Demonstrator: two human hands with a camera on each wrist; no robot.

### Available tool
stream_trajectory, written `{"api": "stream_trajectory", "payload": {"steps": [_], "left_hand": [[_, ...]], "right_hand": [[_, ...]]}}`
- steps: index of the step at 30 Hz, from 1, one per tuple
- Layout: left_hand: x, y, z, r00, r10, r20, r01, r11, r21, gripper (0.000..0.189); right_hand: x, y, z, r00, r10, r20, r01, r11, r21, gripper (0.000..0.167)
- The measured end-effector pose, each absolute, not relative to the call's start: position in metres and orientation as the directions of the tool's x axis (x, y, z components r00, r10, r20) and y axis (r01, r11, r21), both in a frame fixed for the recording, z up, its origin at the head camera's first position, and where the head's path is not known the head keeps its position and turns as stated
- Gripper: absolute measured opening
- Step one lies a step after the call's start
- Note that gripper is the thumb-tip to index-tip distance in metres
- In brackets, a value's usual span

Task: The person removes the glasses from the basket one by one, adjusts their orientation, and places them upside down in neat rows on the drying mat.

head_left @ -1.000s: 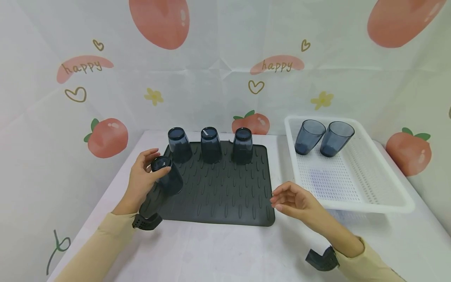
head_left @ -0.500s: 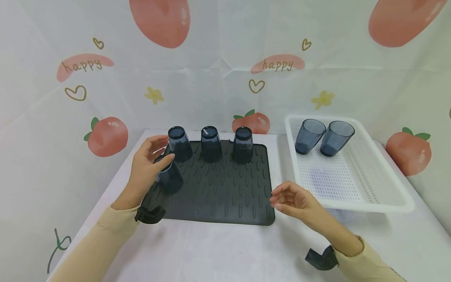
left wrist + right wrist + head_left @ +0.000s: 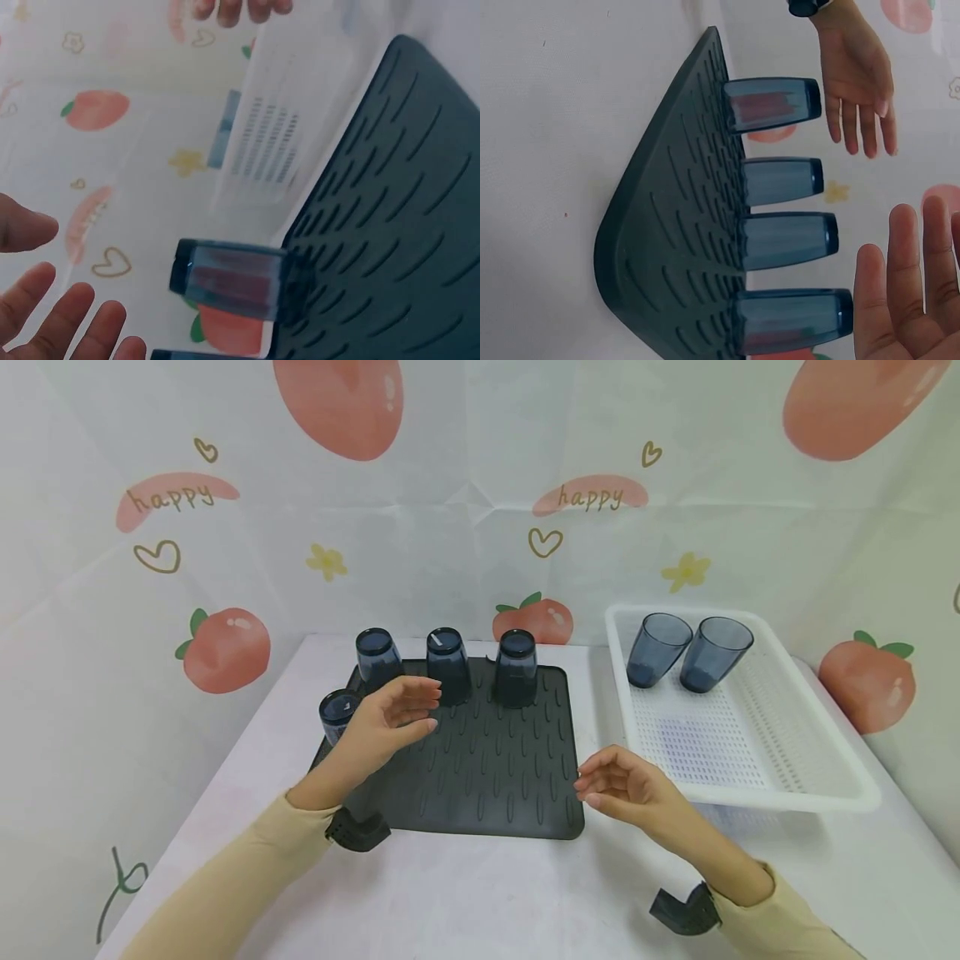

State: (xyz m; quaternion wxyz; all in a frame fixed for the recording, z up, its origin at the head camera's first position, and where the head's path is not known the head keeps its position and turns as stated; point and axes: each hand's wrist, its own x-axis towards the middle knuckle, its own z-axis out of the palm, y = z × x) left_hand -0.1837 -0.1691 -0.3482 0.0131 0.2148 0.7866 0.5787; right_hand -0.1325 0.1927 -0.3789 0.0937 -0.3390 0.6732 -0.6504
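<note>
Has let go of the dark-blue, see-through, tapering tumbler point(image 3: 337, 710) with the left hand point(image 3: 378, 731) and swung rightward over the black, rectangular, ribbed mat point(image 3: 491, 772). Left standing base up, just to the left of those fingers and partly hidden by the hand. Seems settled there without support, so to be counted, by judgement, as placed. Makes four base up on the mat, with the matching back-left tumbler point(image 3: 378, 653), back-middle tumbler point(image 3: 446, 662) and back-right tumbler point(image 3: 516, 670) just beyond the left fingers. Beyond and to the right of the right fingers, leaning mouth up in the white, perforated plastic basket point(image 3: 783, 800): left basket tumbler point(image 3: 658, 650) and right basket tumbler point(image 3: 716, 654).

Reaching forward and right with the left arm, in a beige sleeve point(image 3: 225, 877). Raised above the mat, left fingers relaxed, slightly spread, thumb apart, holding nothing. Hovering near the mat's right edge with the right hand point(image 3: 630, 785), fingers loosely curved, palm inward, pinching nothing.
</note>
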Motion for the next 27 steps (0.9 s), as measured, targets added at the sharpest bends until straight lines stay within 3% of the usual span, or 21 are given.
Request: {"api": "stream_trajectory", "payload": {"steps": [19,27], "left_hand": [[-0.172,-0.131,-0.382,-0.84,0.541,0.036,0.161,0.184,0.97,0.045],[-0.171,-0.127,-0.394,-0.813,0.582,-0.033,0.126,0.232,0.965,0.042]], "right_hand": [[-0.132,0.191,-0.377,-0.755,-0.578,0.31,-0.328,-0.076,-0.941,0.024],[-0.132,0.191,-0.378,-0.754,-0.579,0.31,-0.329,-0.076,-0.941,0.024]]}}
